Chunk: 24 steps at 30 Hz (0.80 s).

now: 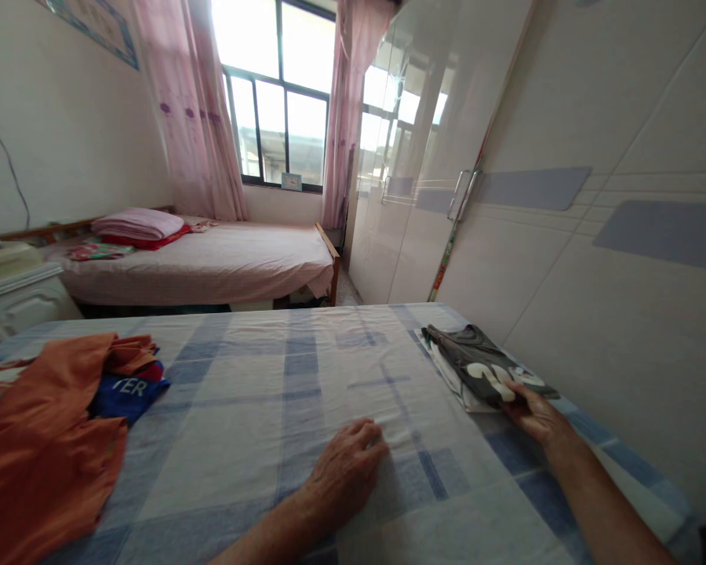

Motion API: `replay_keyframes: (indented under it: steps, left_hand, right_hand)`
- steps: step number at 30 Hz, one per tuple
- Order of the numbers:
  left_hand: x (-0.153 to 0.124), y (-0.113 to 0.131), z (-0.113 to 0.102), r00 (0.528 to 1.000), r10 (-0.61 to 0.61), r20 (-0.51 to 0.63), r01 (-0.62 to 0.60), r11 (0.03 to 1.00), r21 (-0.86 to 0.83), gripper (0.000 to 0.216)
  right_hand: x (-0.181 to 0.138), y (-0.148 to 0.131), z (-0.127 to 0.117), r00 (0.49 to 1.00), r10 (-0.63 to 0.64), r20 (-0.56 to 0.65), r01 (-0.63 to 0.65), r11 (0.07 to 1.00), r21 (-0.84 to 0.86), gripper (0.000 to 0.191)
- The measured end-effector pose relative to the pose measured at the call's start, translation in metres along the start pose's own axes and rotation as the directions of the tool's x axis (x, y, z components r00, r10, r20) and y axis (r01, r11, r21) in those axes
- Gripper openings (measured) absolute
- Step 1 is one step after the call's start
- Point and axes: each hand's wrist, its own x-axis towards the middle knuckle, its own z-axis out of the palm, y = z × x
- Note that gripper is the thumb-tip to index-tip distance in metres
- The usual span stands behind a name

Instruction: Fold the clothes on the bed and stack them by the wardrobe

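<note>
My left hand [346, 469] rests palm down on the blue-and-white checked bedsheet [259, 408], fingers loosely curled, holding nothing. My right hand [535, 414] reaches to the right and lies on the near end of a folded dark grey garment [482, 362] with a white print, fingers flat on it. The grey garment sits on top of a folded white garment [447, 375] near the bed's right edge. An unfolded orange garment [47, 431] lies heaped at the left, partly over a blue garment [130, 392] with white letters.
A second bed [212, 263] with a pink sheet and folded pink bedding [138, 224] stands beyond, under the window [279, 94]. A glossy white wardrobe [506, 196] runs along the right. A white cabinet [12, 294] stands at the left.
</note>
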Motion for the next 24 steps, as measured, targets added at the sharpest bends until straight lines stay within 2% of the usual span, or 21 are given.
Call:
replay_keyframes:
  steps: [3, 5, 9, 11, 15, 19, 22, 24]
  left_hand:
    - [0.001, 0.0, -0.002, 1.0, 0.008, 0.015, -0.008, 1.0, 0.006, 0.023]
    - [0.001, 0.0, -0.003, 1.0, 0.002, 0.025, -0.003, 1.0, 0.015, 0.021]
    - [0.002, 0.001, -0.004, 0.999, 0.018, 0.027, -0.02, 0.996, 0.084, 0.012]
    - [0.002, 0.0, -0.004, 0.998, 0.058, 0.039, -0.064, 0.986, 0.153, 0.005]
    - [0.004, -0.002, 0.0, 0.994, 0.098, 0.05, -0.108, 0.959, 0.263, 0.005]
    - [0.005, -0.007, 0.0, 0.994, 0.096, 0.056, -0.107, 0.962, 0.252, 0.011]
    - [-0.005, -0.018, -0.02, 0.988, 0.078, 0.131, -0.105, 0.969, 0.222, 0.021]
    - [-0.023, -0.031, -0.046, 0.995, -0.043, 0.089, 0.018, 0.963, 0.268, 0.023]
  right_hand:
    - [-0.017, 0.006, 0.004, 0.995, 0.099, 0.016, -0.1, 0.995, 0.019, 0.017]
    - [-0.035, 0.013, 0.008, 0.98, 0.183, 0.079, -0.184, 0.983, 0.013, 0.018]
    - [-0.07, 0.025, 0.02, 0.863, 0.446, 0.236, -0.449, 0.892, -0.044, 0.022]
    - [-0.082, 0.03, 0.033, 0.837, 0.483, 0.256, -0.47, 0.875, -0.117, 0.029]
    - [-0.09, 0.047, 0.078, 0.83, 0.468, 0.303, -0.37, 0.869, -0.329, 0.053]
    - [-0.092, 0.073, 0.136, 0.782, 0.441, 0.44, -0.225, 0.858, -0.461, 0.063]
    - [-0.092, 0.09, 0.17, 0.768, 0.327, 0.551, 0.019, 0.849, -0.529, 0.063]
    - [-0.089, 0.098, 0.184, 0.77, 0.205, 0.604, 0.223, 0.801, -0.556, 0.059]
